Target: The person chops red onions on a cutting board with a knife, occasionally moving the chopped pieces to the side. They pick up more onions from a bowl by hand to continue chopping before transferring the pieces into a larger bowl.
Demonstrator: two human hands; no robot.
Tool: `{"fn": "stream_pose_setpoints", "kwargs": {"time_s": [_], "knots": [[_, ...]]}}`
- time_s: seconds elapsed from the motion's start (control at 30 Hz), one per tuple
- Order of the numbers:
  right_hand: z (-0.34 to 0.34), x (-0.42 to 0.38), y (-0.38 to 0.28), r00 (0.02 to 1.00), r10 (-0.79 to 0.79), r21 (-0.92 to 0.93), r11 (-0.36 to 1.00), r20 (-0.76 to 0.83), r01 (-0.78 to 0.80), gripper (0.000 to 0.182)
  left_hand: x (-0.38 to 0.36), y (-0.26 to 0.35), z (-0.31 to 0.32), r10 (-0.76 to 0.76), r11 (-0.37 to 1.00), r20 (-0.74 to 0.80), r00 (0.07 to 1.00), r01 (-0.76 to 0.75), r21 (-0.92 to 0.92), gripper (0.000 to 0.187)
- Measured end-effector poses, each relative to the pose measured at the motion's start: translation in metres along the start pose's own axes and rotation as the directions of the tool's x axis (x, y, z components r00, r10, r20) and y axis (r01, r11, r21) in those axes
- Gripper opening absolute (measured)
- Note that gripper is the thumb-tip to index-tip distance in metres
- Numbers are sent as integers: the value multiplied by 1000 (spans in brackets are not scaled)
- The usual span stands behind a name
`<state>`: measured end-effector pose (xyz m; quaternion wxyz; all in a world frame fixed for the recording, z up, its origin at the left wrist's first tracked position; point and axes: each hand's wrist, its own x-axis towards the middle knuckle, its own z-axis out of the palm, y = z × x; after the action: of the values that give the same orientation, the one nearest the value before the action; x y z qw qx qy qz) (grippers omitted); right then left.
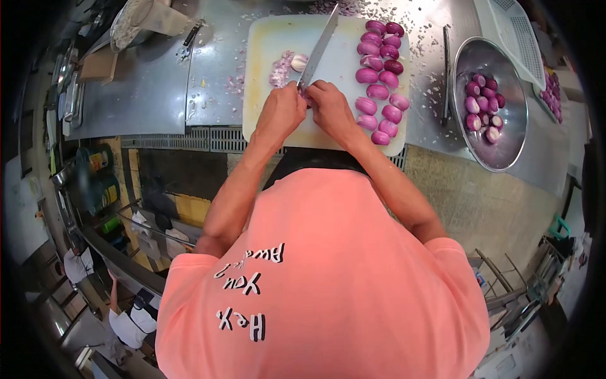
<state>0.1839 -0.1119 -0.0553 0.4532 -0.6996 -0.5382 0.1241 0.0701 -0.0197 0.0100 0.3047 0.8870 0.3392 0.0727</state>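
Observation:
My left hand (281, 112) is closed around the handle end of a large knife (320, 47), whose blade points up and away across the white cutting board (265, 38). Close against it, my right hand (331, 112) has its fingers pinched together near the blade's heel; what they hold is hidden. Chopped onion (279, 72) lies left of the blade, with a pale cut onion piece (298, 62) beside it. Peeled red onions (377, 92) stand in rough columns along the board's right side.
Right of the board are a dark rod (447, 76) and a steel bowl (464, 63) with several onions. A white basket (514, 38) sits at the far right. At left are a small knife (192, 33) and a container (158, 18). People (132, 325) are at lower left.

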Motion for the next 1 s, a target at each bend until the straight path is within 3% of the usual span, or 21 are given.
{"fn": "stream_pose_setpoints", "kwargs": {"time_s": [0.03, 0.27, 0.37, 0.43, 0.53, 0.77, 0.83, 1.0], "knots": [[2, 1, 3, 1000, 2, -14, 1000, 13, -2, 14, 2, 6, -8, -51, 999, 50, 997, 51, -11, 16], [0, 0, -1, 998, 44, -15, 999, -37, -45, 10, -5, 0, 8, 16, 999, 9, 1000, -16, 30, 16], [4, -1, 5, 999, 31, 6, 1000, -35, -31, 9, -9, 3, -5, -39, 999, 88, 995, 40, -16, 15], [2, -2, 4, 998, 36, 10, 999, -45, -35, 9, -15, 3, 2, -31, 997, 60, 998, 27, 66, 15], [3, -3, 4, 998, 21, 19, 1000, -58, -20, 9, 4, 5, 9, 17, 1000, 27, 999, -18, 16, 15], [5, -6, 9, 998, 9, 18, 1000, -66, -8, 8, -6, 8, 9, -23, 999, 54, 998, 21, 42, 17], [4, -7, 8, 996, 2, 18, 1000, -84, -1, 8, 5, 8, 13, 45, 998, 13, 999, -46, 46, 15], [5, -10, 9, 996, 23, 41, 999, -82, -20, 8, -9, 14, 7, -44, 998, 82, 996, 41, 42, 16]]}}
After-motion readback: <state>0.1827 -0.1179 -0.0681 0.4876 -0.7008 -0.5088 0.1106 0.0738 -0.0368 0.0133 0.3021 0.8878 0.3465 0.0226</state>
